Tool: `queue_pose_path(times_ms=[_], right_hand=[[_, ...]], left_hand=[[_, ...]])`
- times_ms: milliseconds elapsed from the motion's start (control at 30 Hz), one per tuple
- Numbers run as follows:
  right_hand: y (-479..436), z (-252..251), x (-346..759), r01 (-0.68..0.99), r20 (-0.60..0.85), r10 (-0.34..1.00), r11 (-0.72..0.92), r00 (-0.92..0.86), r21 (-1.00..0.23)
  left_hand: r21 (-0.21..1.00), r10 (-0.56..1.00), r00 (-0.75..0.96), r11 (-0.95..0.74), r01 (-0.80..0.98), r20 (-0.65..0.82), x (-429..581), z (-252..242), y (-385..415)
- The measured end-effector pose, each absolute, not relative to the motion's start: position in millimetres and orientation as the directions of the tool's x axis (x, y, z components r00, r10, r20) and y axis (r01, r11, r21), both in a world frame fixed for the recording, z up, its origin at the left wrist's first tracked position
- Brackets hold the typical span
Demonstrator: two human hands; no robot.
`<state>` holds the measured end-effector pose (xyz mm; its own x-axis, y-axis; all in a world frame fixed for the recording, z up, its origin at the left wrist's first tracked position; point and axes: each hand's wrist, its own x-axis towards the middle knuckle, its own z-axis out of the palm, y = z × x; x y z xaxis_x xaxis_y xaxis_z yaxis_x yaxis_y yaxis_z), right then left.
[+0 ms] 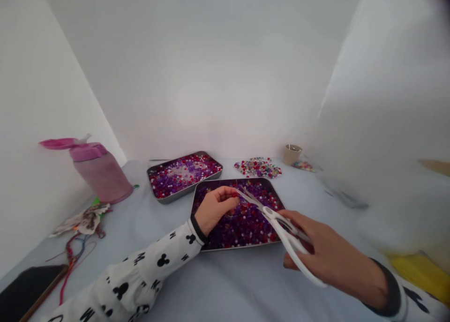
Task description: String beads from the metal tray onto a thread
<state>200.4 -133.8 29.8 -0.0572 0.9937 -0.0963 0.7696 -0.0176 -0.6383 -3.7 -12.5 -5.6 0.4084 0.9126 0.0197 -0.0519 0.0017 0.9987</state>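
Observation:
A pair of white-handled scissors point(281, 223) is in my right hand point(330, 256), its fingers through and around the handle loops. The blades point up and left, slightly apart, close to the fingertips of my left hand point(215, 208). That hand is closed in a pinch over the front tray, with a small red bead point(235, 195) at its fingertips; any thread there is too fine to make out. Beneath both lies a dark metal tray point(242, 248) filled with purple, red and clear beads.
Behind to the left stands a second bead tray point(176, 198). Loose beads point(258, 167) lie by the wall near a small tan cup point(291, 154). At left are a pink bottle point(101, 172), tangled cords point(72, 254) and a dark flat object point(30, 289). Something yellow point(422, 273) lies right.

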Motion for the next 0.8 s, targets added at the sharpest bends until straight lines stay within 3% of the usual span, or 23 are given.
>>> queue_pose_path(times_ms=[300,633,800], right_hand=[[-121,29,198,0.68,-0.167,0.973,-0.014,-0.16,-0.733],[-113,9,218,0.276,-0.285,0.893,-0.193,-0.347,-0.942],[-114,3,222,0.218,-0.29,0.887,-0.222,-0.361,-0.95]], left_hand=[[0.999,0.89,0.456,-0.02,0.028,0.005,-1,2,-19],[0.998,0.885,0.466,-0.024,0.06,-0.007,-1,0,-18],[0.997,0.879,0.476,-0.033,0.064,-0.002,-2,1,-18]])
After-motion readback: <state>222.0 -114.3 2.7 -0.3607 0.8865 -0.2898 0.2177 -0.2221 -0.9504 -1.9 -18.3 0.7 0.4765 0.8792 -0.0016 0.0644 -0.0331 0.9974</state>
